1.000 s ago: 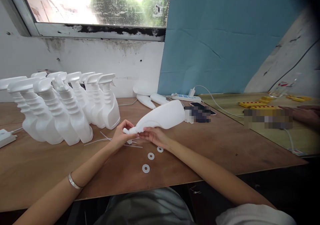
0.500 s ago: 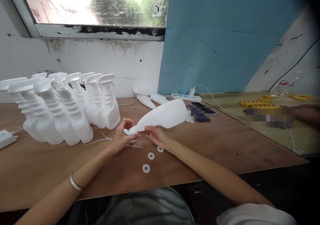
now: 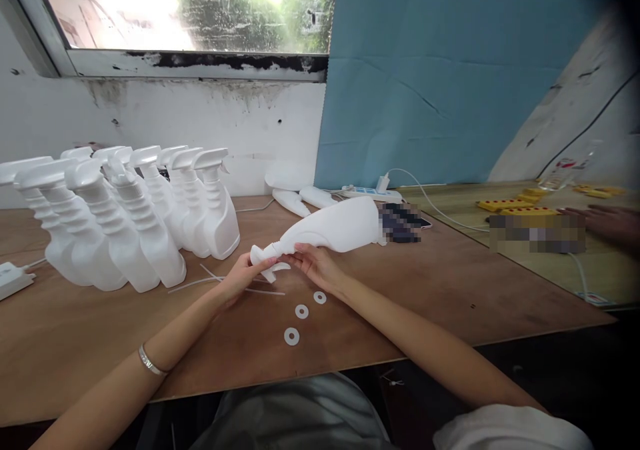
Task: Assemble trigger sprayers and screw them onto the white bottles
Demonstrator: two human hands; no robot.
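Observation:
A white plastic bottle (image 3: pixel 335 229) without a spray head is held on its side just above the wooden table (image 3: pixel 450 290), neck pointing left. My right hand (image 3: pixel 316 267) grips it from below at the narrow waist. My left hand (image 3: pixel 244 278) pinches the neck end with fingers and thumb. A small curved white part (image 3: pixel 277 274) sits right under the neck, between my two hands; whether a finger touches it I cannot tell. Three white washers (image 3: pixel 301 311) lie in a row on the table just in front of my right hand.
Several finished white spray bottles (image 3: pixel 150 217) stand in rows at the left. Thin white tubes (image 3: pixel 200 281) lie beside them. More white bottles (image 3: pixel 300 200), a power strip (image 3: pixel 373 195) and a cable lie at the back. Another person's hand (image 3: pixel 607 220) rests near yellow parts (image 3: pixel 505 206) at the right.
Both hands have tipped the bottle's neck slightly down and left, closer to the table. My left hand has dropped lower, and the small curved part now shows beneath the neck.

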